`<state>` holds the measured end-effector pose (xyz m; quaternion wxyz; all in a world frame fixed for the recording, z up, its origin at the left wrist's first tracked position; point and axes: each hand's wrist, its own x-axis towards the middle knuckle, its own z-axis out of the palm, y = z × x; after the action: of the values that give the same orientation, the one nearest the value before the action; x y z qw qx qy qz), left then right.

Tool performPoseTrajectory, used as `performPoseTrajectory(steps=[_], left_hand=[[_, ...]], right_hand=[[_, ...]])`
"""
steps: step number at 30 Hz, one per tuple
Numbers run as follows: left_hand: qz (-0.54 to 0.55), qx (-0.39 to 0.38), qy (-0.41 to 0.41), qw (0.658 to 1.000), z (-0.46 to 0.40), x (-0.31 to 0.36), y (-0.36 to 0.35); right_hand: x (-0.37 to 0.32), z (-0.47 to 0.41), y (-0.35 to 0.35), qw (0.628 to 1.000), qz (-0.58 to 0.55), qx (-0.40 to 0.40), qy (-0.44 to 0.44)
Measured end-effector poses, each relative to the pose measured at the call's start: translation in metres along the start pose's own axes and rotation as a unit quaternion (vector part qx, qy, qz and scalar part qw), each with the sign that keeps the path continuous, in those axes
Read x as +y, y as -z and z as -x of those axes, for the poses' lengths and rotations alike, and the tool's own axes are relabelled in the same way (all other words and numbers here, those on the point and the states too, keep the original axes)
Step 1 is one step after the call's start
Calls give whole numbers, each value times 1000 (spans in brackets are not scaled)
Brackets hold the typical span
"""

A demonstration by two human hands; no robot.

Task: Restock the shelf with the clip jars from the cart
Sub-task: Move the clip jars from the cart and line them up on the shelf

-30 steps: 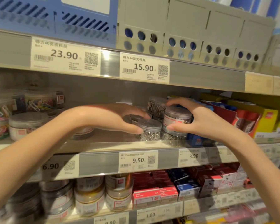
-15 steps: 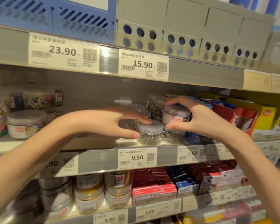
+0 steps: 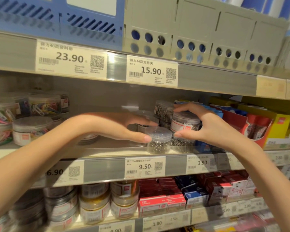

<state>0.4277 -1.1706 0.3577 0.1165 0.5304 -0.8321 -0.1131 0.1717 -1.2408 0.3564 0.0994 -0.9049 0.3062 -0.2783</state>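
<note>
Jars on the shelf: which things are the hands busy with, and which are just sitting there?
Part of the job:
left hand
right hand
front clip jar
stacked clip jar
shelf

Just sitting there:
coloured clip jars
red boxes
grey file boxes
price tags
</note>
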Motion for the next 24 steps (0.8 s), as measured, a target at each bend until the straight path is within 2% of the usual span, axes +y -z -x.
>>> performPoseTrajectory(steps=[4,11,14,17,20,24], left_hand=[[4,24,24,999,-2,7,-3],[26,-37,18,999,-1,0,7],[50,-16,15,999,-10,-3,17],[13,14,62,998,-22,-4,26],[-21,-23,115,993,-32,-2,28],[-26,-46,124,991,-37,-3,23]], right_hand=[[-1,0,-1,1000,-5,-1,-1],[-1,0,-1,1000,-10,0,-2],[-1,0,-1,1000,-11,-1,-3],[-1,0,-1,1000,-9,-1,-2],[0,-1,-2,1000,-8,3,4],[0,0,-3,1000,-3,8,12]])
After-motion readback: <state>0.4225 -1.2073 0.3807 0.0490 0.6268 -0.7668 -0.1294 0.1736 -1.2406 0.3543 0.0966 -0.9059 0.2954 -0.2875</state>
